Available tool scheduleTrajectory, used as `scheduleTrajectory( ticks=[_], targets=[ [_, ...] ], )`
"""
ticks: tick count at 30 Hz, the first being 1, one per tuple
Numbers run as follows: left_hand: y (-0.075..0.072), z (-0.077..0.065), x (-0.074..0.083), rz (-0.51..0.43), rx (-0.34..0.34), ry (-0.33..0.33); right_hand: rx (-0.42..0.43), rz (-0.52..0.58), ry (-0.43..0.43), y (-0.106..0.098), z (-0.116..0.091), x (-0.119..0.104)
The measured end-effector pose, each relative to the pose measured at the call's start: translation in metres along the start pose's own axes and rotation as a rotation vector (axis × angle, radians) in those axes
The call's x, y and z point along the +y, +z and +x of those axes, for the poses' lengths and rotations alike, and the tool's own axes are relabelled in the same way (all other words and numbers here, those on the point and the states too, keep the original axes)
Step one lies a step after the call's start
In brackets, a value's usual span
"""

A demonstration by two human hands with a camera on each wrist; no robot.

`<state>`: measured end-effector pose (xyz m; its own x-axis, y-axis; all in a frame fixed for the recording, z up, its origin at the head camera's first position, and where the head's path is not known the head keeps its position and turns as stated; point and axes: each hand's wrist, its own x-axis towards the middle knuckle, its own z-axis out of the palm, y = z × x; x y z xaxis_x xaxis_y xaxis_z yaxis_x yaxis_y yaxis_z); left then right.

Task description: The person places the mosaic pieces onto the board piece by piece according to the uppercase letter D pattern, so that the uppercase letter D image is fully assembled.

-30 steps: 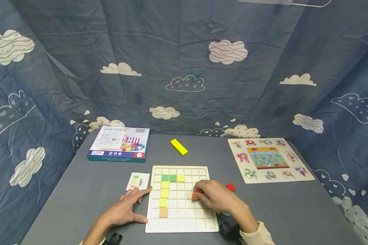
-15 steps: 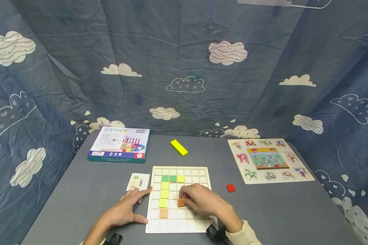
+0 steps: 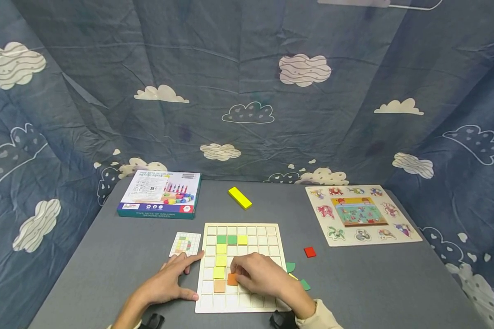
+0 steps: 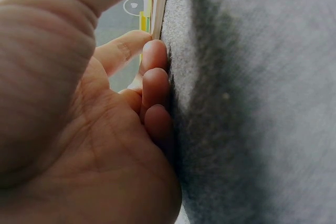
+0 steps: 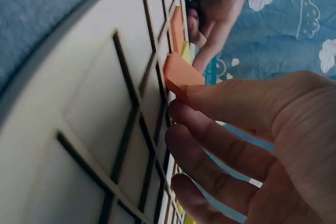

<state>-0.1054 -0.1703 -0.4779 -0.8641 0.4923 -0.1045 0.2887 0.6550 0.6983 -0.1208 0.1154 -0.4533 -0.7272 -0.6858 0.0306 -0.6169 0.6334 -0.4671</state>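
Note:
My right hand [image 3: 260, 274] pinches an orange square tile [image 5: 181, 73] between thumb and fingers, just over the wooden grid board [image 3: 243, 303]. In the head view that tile is beside a paler orange tile [image 3: 220, 286] lying in the board's lower left part. Yellow tiles [image 3: 221, 260] run up the column above it, and green tiles [image 3: 232, 239] with one yellow lie along a row near the top. My left hand [image 3: 164, 282] touches the board's left edge with thumb and index fingertip, the other fingers bent against the table in the left wrist view.
A small pattern card [image 3: 185, 244] lies by my left hand. Right of the board are a red tile [image 3: 310, 252] and green pieces [image 3: 304, 285], partly behind my right arm. Farther back sit a yellow block [image 3: 240, 198], a boxed set [image 3: 159, 193] and a picture puzzle board [image 3: 364, 215].
My right hand has carried the orange tile leftward and nearer me across the board, to beside the pale orange tile. My left hand has stayed at the board's edge.

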Motion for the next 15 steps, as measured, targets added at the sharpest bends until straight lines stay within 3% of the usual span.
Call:
scheduleTrajectory(
  ticks=[15],
  targets=[
    [0.0001,0.0001,0.0000,-0.001,0.001,0.014,0.007,-0.128,-0.063,0.0043,-0.0048,-0.0067]
  ],
)
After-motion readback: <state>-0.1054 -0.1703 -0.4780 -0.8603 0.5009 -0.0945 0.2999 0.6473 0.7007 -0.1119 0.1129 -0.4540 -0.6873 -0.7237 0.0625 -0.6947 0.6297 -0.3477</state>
